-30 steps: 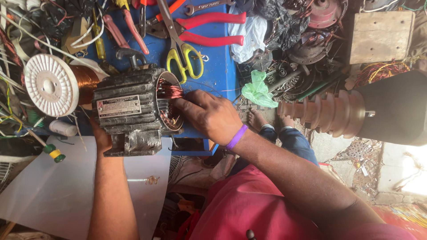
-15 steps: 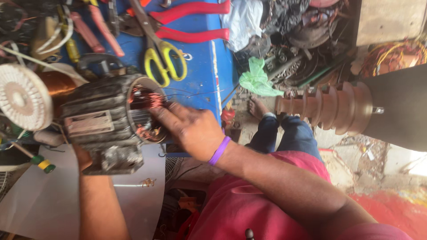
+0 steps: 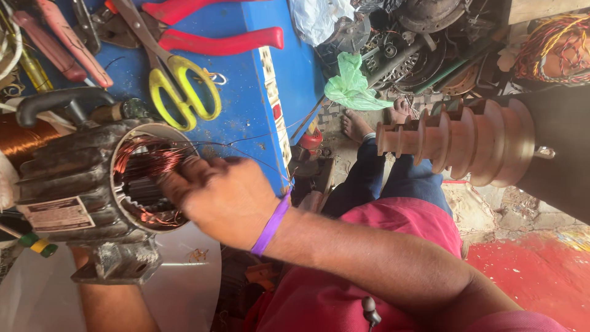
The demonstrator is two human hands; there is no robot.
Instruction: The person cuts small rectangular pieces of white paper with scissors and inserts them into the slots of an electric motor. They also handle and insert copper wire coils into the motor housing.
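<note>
The right hand [image 3: 224,200], with a purple band [image 3: 270,226] round its wrist, reaches into the open end of a grey motor housing [image 3: 80,190]. Its fingers [image 3: 175,184] are curled against the copper wire windings [image 3: 150,161] inside the opening, touching them; whether they pinch a strand cannot be told. Thin loose strands of copper wire run from the opening across the back of the hand toward the worktop edge. The left hand is hidden behind the housing; only its forearm [image 3: 114,304] shows, coming up from below the housing's foot, so its grip cannot be told.

The housing lies on its side, its open end toward the person, with a pale label [image 3: 55,214] on its ribbed flank. It sits at the near edge of the blue worktop [image 3: 252,104], partly over a white sheet [image 3: 184,270] below it. A spool of copper wire [image 3: 21,136] lies just behind the housing at the left edge.

Further back on the worktop lie yellow-handled scissors [image 3: 178,86], near the housing, and red-handled pliers [image 3: 209,34] beyond them. Red-handled screwdrivers [image 3: 67,43] lie toward the far left corner.

Off the worktop to the right stands a brown stepped pulley [image 3: 467,144]. A green plastic bag [image 3: 350,86] lies on the floor among metal parts, near a bare foot [image 3: 356,126].
</note>
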